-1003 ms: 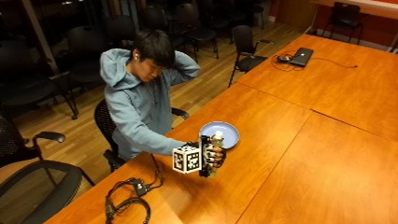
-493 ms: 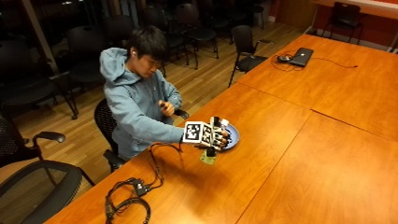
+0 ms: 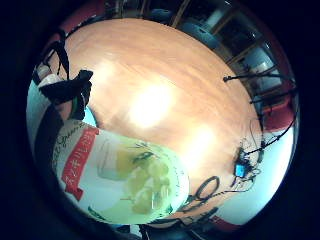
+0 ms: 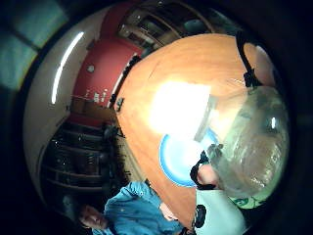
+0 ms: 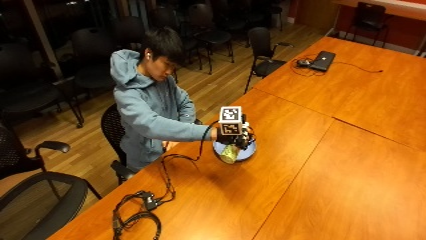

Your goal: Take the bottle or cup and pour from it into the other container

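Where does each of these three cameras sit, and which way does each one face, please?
Outside view: high across the table, looking down at the seated person, whose gloved right hand tips a bottle over a blue plate.
Thumb side palm view: on the palm, facing the bottle's clear neck end and the plate; a fingertip and the person's sleeve show.
Little finger side palm view: on the palm, facing the bottle's label and the tabletop; black glove straps show.
All three views share the bottle and table.

Person (image 5: 154, 110) in a light blue-grey hooded sweatshirt, long sleeves, dark short hair
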Demonstrator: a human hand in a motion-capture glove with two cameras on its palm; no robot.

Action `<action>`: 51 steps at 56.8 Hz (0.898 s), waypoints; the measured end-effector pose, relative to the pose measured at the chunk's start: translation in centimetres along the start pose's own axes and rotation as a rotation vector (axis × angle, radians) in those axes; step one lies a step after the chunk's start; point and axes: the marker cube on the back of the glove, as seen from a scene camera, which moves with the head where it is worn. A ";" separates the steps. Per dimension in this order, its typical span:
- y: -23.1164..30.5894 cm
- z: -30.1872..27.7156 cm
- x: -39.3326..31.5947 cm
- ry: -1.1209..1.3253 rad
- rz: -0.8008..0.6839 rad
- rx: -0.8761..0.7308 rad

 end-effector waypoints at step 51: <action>0.7 5.2 -7.8 0.879 -0.345 -0.295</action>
